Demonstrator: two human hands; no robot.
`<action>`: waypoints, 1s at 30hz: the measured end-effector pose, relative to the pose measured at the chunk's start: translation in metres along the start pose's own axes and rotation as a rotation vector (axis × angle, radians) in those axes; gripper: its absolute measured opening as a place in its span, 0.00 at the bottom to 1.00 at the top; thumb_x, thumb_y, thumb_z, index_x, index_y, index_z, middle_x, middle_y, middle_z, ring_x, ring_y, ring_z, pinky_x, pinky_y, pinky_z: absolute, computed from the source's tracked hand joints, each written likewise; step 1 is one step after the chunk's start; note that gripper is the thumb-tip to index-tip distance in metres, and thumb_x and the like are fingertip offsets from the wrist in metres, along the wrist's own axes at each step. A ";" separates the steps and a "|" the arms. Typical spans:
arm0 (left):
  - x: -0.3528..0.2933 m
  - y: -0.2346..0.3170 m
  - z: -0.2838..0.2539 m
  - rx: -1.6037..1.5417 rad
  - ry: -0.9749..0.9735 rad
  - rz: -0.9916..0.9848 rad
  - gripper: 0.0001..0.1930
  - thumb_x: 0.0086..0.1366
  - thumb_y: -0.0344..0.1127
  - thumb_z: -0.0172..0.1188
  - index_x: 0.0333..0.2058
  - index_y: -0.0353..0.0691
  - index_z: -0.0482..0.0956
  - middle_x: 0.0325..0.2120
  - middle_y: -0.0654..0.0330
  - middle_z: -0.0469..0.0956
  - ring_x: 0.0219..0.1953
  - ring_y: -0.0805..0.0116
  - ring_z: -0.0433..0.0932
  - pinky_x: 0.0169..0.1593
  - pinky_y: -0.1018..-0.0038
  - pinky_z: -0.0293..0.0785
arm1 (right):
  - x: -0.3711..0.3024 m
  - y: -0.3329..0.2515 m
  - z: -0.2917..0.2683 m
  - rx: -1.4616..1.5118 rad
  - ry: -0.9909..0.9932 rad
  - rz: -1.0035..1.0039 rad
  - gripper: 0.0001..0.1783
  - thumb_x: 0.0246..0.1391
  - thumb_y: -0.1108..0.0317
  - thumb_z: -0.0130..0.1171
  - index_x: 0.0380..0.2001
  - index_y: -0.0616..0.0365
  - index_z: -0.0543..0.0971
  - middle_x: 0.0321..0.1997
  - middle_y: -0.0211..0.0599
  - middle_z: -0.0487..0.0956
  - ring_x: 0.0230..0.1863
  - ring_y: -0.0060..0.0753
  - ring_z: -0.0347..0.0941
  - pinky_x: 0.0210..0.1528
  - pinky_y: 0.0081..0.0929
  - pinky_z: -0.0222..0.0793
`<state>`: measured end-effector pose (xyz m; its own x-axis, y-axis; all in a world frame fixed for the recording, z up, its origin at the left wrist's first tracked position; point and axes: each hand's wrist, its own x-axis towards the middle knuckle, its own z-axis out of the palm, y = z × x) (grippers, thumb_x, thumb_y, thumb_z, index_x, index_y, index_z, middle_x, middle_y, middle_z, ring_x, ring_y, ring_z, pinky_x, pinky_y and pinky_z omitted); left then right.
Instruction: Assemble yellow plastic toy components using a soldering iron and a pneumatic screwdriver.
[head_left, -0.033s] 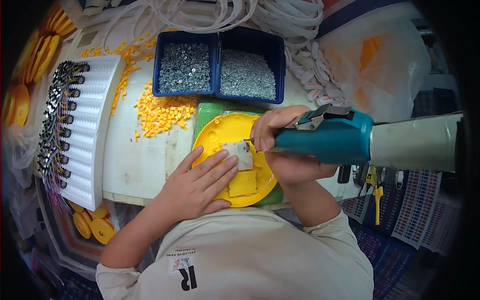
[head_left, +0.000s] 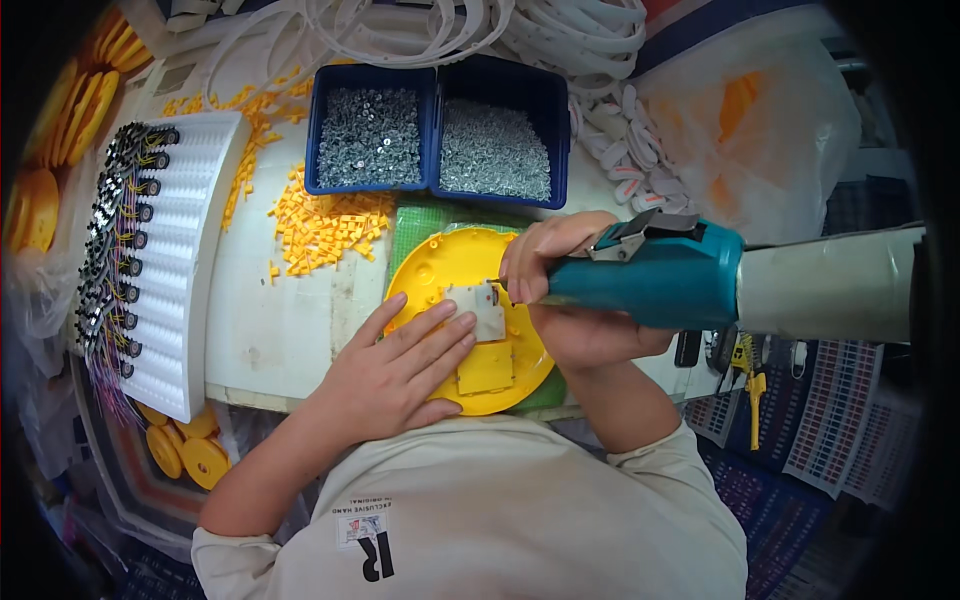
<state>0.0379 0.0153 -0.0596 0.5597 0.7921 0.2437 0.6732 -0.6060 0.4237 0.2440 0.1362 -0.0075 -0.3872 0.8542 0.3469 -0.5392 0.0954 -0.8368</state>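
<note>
A round yellow plastic housing (head_left: 455,258) lies on a green mat (head_left: 410,228), near the front edge of the table. My left hand (head_left: 405,365) rests flat with fingers spread over its left side, the fingertips reaching a white rectangular part (head_left: 487,318) set in the middle. Below that part is a raised yellow rectangular panel (head_left: 486,370). In my right hand (head_left: 560,270) is a teal electric screwdriver (head_left: 680,275), held level, its thin bit pointing left at the top of the white part. Fingers hide the exact spot where the bit's tip meets it.
Behind the housing stand two blue bins (head_left: 436,130) of small metal screws. Small yellow plastic pieces (head_left: 325,225) lie heaped left of them. A white foam tray (head_left: 170,265) with wired components is farther left. White oval parts (head_left: 630,145) and a plastic bag (head_left: 750,130) are at right.
</note>
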 end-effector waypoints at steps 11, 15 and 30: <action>-0.011 0.003 0.010 0.025 0.170 0.025 0.28 0.65 0.56 0.65 0.56 0.42 0.83 0.61 0.62 0.79 0.67 0.64 0.74 0.72 0.55 0.61 | 0.014 -0.012 0.023 -0.032 -0.127 0.168 0.52 0.54 0.28 0.48 0.60 0.70 0.73 0.32 0.47 0.79 0.34 0.39 0.74 0.47 0.38 0.67; -0.011 0.003 0.010 0.001 0.230 0.034 0.23 0.64 0.51 0.67 0.52 0.43 0.84 0.58 0.63 0.81 0.64 0.67 0.77 0.69 0.58 0.65 | 0.022 0.022 0.022 0.090 -0.122 0.145 0.55 0.55 0.25 0.45 0.59 0.74 0.72 0.31 0.47 0.79 0.33 0.40 0.74 0.44 0.35 0.69; 0.039 -0.019 -0.015 -0.034 0.467 -0.316 0.14 0.55 0.33 0.74 0.39 0.42 0.82 0.41 0.60 0.78 0.48 0.55 0.76 0.54 0.58 0.68 | 0.030 -0.001 0.039 0.114 -0.147 0.076 0.59 0.52 0.17 0.41 0.60 0.67 0.73 0.30 0.42 0.79 0.32 0.37 0.74 0.43 0.35 0.69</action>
<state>0.0391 0.0586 -0.0449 0.0547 0.8877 0.4572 0.7529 -0.3375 0.5651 0.2042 0.1418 0.0204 -0.5308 0.7719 0.3499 -0.5821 -0.0319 -0.8125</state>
